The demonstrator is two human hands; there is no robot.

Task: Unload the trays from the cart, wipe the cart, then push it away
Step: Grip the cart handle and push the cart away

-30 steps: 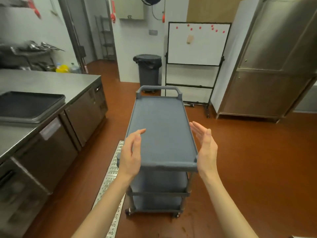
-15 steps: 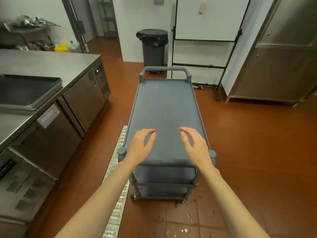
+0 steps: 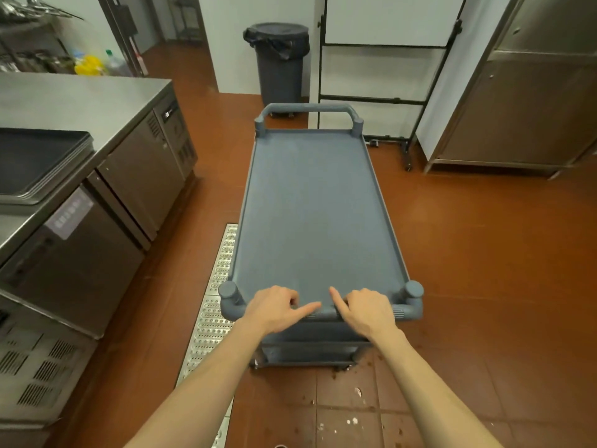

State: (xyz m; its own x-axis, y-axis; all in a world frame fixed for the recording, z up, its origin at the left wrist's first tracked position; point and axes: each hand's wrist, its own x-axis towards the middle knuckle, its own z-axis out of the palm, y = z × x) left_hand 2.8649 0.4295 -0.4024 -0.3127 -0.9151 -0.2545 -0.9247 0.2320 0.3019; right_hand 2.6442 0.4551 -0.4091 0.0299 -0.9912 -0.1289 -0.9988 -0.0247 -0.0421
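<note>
I am looking down at the grey cart [image 3: 318,215], which is standing on the red tiled floor [image 3: 484,253] directly in front of me, its long top shelf running away toward the far wall. Both of my hands are gripping the near handle bar [image 3: 403,310] of the cart — the left hand [image 3: 271,307] is curling its fingers over the bar with the index finger stretching out along it toward the middle, and the right hand [image 3: 366,310] is wrapping the bar the same way, its index finger pointing up onto the shelf's near edge. The two hands are sitting close together near the bar's centre, not touching. A matching handle [image 3: 308,109] is rising at the far end of the cart. To my left the steel table [image 3: 80,98] is carrying a stack of dark trays [image 3: 35,163] at its near end, well apart from the cart. A metal floor drain grate [image 3: 213,305] is running along the floor just beside the cart's left side. Beyond the cart a lidded grey bin [image 3: 279,59] is standing against the wall, and a steel cabinet [image 3: 529,101] is standing off to the right.
</note>
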